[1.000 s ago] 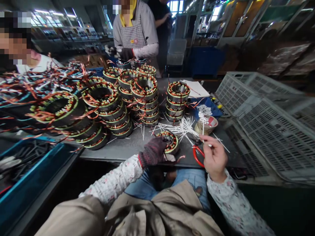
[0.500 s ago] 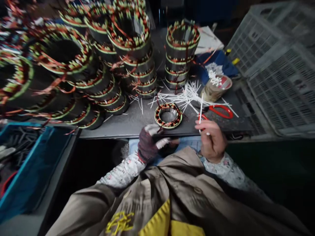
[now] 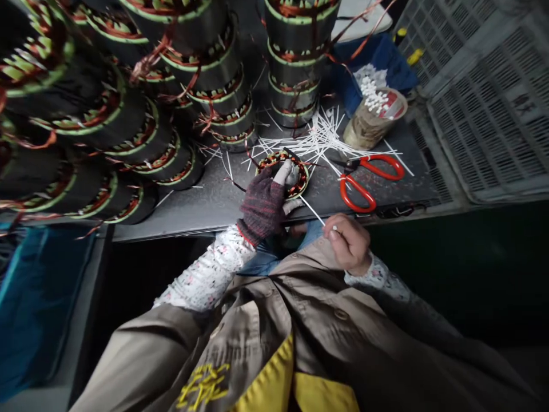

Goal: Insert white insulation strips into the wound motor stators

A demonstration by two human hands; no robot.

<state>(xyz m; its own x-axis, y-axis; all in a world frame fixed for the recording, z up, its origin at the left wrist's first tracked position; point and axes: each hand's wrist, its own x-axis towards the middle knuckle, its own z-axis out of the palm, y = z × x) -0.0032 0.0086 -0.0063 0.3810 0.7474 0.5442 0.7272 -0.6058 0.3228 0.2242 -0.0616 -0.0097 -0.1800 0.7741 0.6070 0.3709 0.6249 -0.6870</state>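
A small wound stator ring point(image 3: 305, 182) with copper-coloured windings sits near the bench's front edge. My left hand point(image 3: 266, 200), in a dark knit glove with pale fingertips, grips its near left side. Some fingers reach into the ring's opening and the thumb is at the outer wall. My right hand point(image 3: 349, 240) is bare and closed on a thin white stick point(image 3: 313, 210). The stick slants up to the left, its far tip at the ring's near right rim; whether it enters is unclear. A small white end shows at the right fingers.
Stacked stators point(image 3: 295, 80) stand at the back and left. Loose white sticks point(image 3: 315, 134) lie behind the ring. Red-handled scissors point(image 3: 358, 207) lie to the right, near a tub point(image 3: 364, 129) holding white bits. A blue bin point(image 3: 47, 309) and grey crates point(image 3: 484, 114) flank the bench.
My left hand has moved up onto the stator ring and taken hold of it. My right hand has come down and left, tilting the white stick toward the ring. The view has shifted.
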